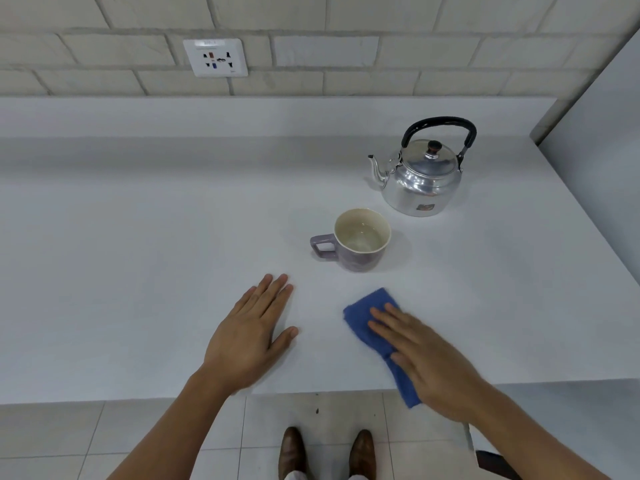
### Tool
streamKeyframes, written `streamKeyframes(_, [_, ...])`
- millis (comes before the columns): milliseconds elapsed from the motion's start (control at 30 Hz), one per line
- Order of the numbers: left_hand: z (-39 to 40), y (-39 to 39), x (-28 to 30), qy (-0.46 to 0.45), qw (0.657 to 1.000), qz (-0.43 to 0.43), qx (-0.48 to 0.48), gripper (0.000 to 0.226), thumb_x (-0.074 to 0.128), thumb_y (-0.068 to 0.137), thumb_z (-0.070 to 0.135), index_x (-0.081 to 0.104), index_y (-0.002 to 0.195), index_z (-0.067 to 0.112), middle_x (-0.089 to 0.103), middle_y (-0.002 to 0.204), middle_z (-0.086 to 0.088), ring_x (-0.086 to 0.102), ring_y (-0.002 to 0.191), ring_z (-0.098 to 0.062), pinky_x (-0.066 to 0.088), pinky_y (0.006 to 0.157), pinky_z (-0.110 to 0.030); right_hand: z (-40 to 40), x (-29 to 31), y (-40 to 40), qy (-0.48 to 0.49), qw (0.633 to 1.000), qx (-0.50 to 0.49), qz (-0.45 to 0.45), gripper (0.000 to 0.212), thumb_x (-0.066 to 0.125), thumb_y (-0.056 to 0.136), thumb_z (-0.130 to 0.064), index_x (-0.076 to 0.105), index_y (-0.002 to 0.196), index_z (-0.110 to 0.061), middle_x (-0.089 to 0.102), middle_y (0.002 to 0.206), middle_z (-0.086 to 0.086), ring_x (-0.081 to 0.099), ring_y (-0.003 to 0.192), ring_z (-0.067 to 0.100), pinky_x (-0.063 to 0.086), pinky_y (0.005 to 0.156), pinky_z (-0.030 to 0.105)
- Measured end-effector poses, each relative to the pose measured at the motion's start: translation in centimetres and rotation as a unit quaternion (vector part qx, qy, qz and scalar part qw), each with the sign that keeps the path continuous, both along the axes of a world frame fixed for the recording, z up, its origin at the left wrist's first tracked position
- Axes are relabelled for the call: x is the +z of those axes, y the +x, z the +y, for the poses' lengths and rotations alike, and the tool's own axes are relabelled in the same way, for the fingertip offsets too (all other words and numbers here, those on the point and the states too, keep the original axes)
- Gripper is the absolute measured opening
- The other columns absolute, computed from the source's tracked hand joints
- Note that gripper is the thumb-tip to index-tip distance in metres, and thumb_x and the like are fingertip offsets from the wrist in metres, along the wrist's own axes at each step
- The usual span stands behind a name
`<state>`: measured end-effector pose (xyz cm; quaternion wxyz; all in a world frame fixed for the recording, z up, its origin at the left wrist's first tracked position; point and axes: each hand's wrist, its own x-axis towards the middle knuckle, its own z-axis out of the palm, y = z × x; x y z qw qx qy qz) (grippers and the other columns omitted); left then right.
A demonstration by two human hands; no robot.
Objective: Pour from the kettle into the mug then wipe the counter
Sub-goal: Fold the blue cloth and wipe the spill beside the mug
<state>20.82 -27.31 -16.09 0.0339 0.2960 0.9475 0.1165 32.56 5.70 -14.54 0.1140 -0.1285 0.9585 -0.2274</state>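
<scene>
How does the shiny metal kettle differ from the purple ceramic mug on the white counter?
The shiny metal kettle is closed by a lid with a dark knob; the purple ceramic mug is open, and clear liquid shows inside. The kettle has a black arched handle over its top; the mug has a squarish handle on its left side. The kettle stands farther back and right; the mug stands nearer the hands. Both stand upright, untouched.

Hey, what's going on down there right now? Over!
Left hand flat on counter, empty. Right hand pressing blue cloth near front edge. Mug holds water, kettle parked behind. Nothing blocking.
</scene>
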Motion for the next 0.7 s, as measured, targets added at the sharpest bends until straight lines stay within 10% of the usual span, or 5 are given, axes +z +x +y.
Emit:
streamKeyframes(267, [-0.1,0.0,0.1,0.000,1.000,-0.001,-0.010,0.069,0.022,0.107,0.059,0.009,0.167,0.027,0.000,0.175,0.011,-0.008,0.161,-0.006,-0.005,0.129,-0.025,-6.9,-0.2,-4.6,0.103,0.993,0.005,0.051,0.063,0.016,0.106,-0.042,0.000,0.162,-0.019,-0.012,0.170,-0.005,-0.021,0.153,0.010,-0.005,0.126,0.034])
streamKeyframes(500, [-0.2,0.0,0.3,-0.004,1.000,-0.012,-0.017,0.068,0.027,0.106,0.048,0.010,0.166,0.023,0.002,0.175,0.007,-0.005,0.162,-0.010,-0.004,0.129,-0.026,-4.6,-0.5,-2.0,0.057,0.986,0.150,0.036,0.055,0.022,0.110,-0.041,0.005,0.161,-0.033,-0.005,0.169,-0.020,-0.009,0.155,0.004,-0.007,0.122,0.026])
streamKeyframes(700, [0.0,0.2,0.7,0.002,1.000,-0.016,-0.009,0.068,0.030,0.105,0.046,0.014,0.167,0.023,0.004,0.175,0.010,-0.005,0.162,-0.009,0.002,0.130,-0.030,3.0,0.6,-2.9,0.059,0.997,0.047,0.023,0.058,0.030,0.109,-0.041,0.006,0.161,-0.036,-0.005,0.168,-0.024,-0.003,0.155,0.003,0.003,0.125,0.028])
